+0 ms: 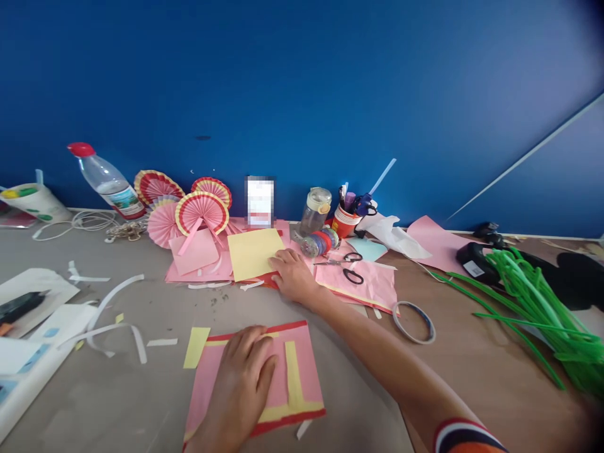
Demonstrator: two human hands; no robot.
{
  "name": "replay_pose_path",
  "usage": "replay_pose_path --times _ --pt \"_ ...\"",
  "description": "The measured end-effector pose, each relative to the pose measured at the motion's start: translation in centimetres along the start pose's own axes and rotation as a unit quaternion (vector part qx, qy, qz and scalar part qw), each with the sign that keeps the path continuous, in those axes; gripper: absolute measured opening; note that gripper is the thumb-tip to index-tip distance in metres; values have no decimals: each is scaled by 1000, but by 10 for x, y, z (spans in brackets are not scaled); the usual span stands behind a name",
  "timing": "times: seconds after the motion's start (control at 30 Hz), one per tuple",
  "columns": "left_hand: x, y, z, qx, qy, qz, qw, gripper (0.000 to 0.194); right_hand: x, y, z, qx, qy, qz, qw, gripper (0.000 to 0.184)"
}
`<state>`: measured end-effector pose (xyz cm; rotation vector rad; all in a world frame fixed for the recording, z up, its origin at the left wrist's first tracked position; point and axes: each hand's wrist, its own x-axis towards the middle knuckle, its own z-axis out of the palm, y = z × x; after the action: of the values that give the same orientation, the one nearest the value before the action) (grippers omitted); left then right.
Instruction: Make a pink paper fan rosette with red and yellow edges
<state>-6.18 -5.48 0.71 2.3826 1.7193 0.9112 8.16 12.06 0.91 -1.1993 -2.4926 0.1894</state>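
While the left hand [243, 377] lies palm down with fingers extended on a pink rectangular paper sheet [312, 371] at the lower centre of the frame, pressing it rather than gripping it, the right hand [293, 277] reaches to mid-frame and touches the right edge of a pale yellow square of paper [255, 255]; whether its fingers pinch that edge cannot be told. The work looks partway done: red and yellow bands [274, 413] already run along the sheet's upper and lower edges, yet a narrow yellow paper strip [293, 371] stands crosswise between them, apparently unplaced, and the sheet is unpleated, unlike the round pink folded-paper fans [202, 212] at upper left. Just beside the sheet's upper left corner sits a small yellow paper offcut [195, 347], and a white paper scrap [303, 429] pokes out at its lower edge. Right of the right hand are black-handled scissors [353, 275] on pink paper, with a white tape ring [395, 319] near them. Curled white paper offcuts [139, 343] clutter the left, and bright green fuzzy stems [538, 302] fill the far right.
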Motion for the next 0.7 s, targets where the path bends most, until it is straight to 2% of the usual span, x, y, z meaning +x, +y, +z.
replay_pose_path --times 0.1,0.33,0.5,0.6,0.7 --pt "-1 -6 0 6 11 -14 1000 18 6 -1 6 7 4 -1 1000 17" --pt "-5 2 4 -9 -26 -10 1000 18 -6 -7 -3 22 55 17 998 25" --pt "-1 3 7 -5 -10 -3 1000 18 -13 -5 0 15 85 -10 996 21" --pt "3 2 7 3 -6 -1 1000 19 -12 -4 5 17 93 -7 995 20" --pt "8 -1 6 14 -2 -2 1000 18 -16 -6 0 41 125 2 991 22"
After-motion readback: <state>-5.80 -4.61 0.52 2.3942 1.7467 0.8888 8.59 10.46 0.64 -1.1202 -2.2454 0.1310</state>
